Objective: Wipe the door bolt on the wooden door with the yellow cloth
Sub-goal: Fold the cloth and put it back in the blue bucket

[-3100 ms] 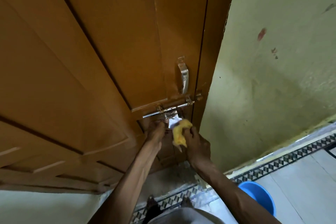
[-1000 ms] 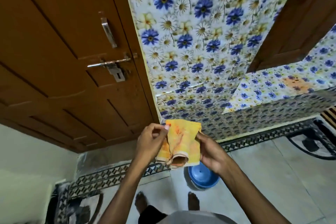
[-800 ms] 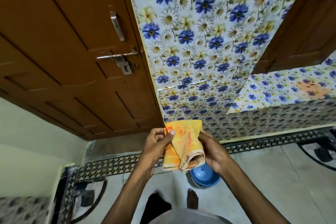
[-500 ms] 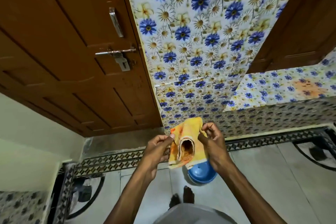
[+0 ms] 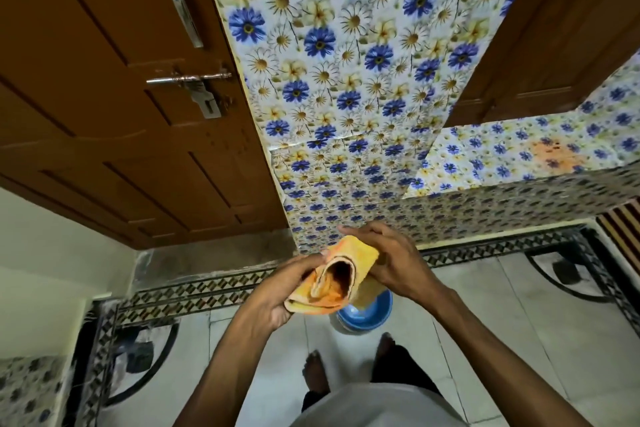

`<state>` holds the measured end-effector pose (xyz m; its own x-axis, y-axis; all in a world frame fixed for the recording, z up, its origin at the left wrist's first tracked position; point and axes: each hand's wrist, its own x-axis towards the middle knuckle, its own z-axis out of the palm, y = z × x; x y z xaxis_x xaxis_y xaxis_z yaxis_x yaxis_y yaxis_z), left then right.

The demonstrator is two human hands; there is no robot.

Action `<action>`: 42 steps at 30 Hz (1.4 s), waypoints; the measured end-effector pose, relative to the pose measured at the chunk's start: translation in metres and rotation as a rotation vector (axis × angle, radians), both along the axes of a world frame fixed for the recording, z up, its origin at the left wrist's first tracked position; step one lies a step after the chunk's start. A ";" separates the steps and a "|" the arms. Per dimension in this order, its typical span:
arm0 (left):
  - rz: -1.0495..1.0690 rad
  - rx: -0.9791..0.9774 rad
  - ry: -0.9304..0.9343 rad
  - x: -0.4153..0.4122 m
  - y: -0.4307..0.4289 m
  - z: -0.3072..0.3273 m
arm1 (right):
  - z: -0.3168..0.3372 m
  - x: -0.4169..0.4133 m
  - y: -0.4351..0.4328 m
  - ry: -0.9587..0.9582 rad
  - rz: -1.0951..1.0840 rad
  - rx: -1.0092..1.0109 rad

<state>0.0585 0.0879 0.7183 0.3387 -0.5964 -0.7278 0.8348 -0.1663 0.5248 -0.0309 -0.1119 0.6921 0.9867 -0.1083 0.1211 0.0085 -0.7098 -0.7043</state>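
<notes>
The yellow cloth [image 5: 341,274], stained orange, is folded over on itself between both my hands, low in the middle of the view. My left hand [image 5: 280,291] grips its lower left edge. My right hand [image 5: 388,260] holds its upper right side. The silver door bolt [image 5: 188,79] runs across the brown wooden door [image 5: 104,80] at upper left, with its hasp plate [image 5: 206,102] hanging below it. Both hands are well away from the bolt, down and to the right of it.
A silver pull handle [image 5: 186,14] sits above the bolt. A blue-flowered wall [image 5: 346,62] adjoins the door, with a second wooden door [image 5: 554,28] at upper right. A blue bowl [image 5: 367,314] stands on the tiled floor under the cloth, near my bare feet [image 5: 317,373].
Three seconds ago my hands were at the bolt with the cloth. I have since stepped back, and over the last second both hands have folded the spread cloth into a smaller bundle.
</notes>
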 end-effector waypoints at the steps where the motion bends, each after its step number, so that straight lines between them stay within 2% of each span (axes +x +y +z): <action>1: 0.008 -0.010 0.023 0.003 -0.001 0.001 | -0.005 0.001 -0.005 -0.021 0.037 0.032; 3: 0.091 -0.003 0.031 0.011 -0.007 0.000 | -0.009 0.003 -0.013 0.033 0.032 0.208; 8: 0.259 0.171 -0.184 0.015 -0.041 -0.026 | 0.002 0.000 -0.038 0.512 -0.202 0.875; 9: 0.261 0.173 -0.164 0.009 -0.051 -0.034 | 0.000 -0.002 -0.045 0.577 -0.208 0.967; 11: 0.265 0.128 -0.007 -0.005 -0.070 -0.046 | -0.005 -0.004 -0.055 0.665 -0.241 1.055; 13: 0.283 0.061 0.154 -0.020 -0.085 -0.059 | -0.013 -0.007 -0.066 0.715 -0.290 1.036; 15: 0.291 0.052 0.187 -0.037 -0.100 -0.070 | -0.026 -0.011 -0.081 0.764 -0.320 0.990; 17: 0.315 0.114 0.128 -0.055 -0.114 -0.082 | -0.047 -0.018 -0.094 0.839 -0.319 0.994; 20: 0.325 0.298 -0.093 -0.066 -0.125 -0.106 | -0.077 -0.025 -0.100 0.911 -0.427 1.041; 22: 0.276 0.449 -0.242 -0.070 -0.126 -0.134 | -0.108 -0.031 -0.098 0.833 -0.596 0.977; 23: 0.262 0.512 -0.286 -0.072 -0.124 -0.150 | -0.122 -0.033 -0.099 0.758 -0.616 0.871; 25: 0.236 0.554 -0.363 -0.078 -0.117 -0.198 | -0.160 -0.034 -0.099 0.679 -0.474 0.619; 27: 0.156 0.536 -0.487 -0.079 -0.113 -0.241 | -0.198 -0.028 -0.098 0.701 -0.285 0.473; 31: -0.084 0.578 -0.689 -0.072 -0.110 -0.341 | -0.291 -0.015 -0.096 0.761 -0.159 0.319; 37: -0.223 0.612 -0.727 -0.072 -0.098 -0.489 | -0.435 -0.004 -0.104 0.852 -0.077 0.213; 38: -0.281 0.625 -0.707 -0.064 -0.098 -0.504 | -0.450 -0.001 -0.106 0.876 -0.093 0.288; 39: -0.314 0.604 -0.616 -0.055 -0.099 -0.519 | -0.468 0.001 -0.108 0.905 -0.123 0.446; 42: -0.227 0.384 -0.159 -0.029 -0.102 -0.561 | -0.516 0.004 -0.115 1.026 -0.275 1.139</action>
<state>0.0299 -0.0139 0.1570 0.3555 -0.3660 -0.8600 0.6693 -0.5426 0.5076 -0.0266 -0.2268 0.1756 0.5277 0.1444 -0.8371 -0.8323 0.2850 -0.4755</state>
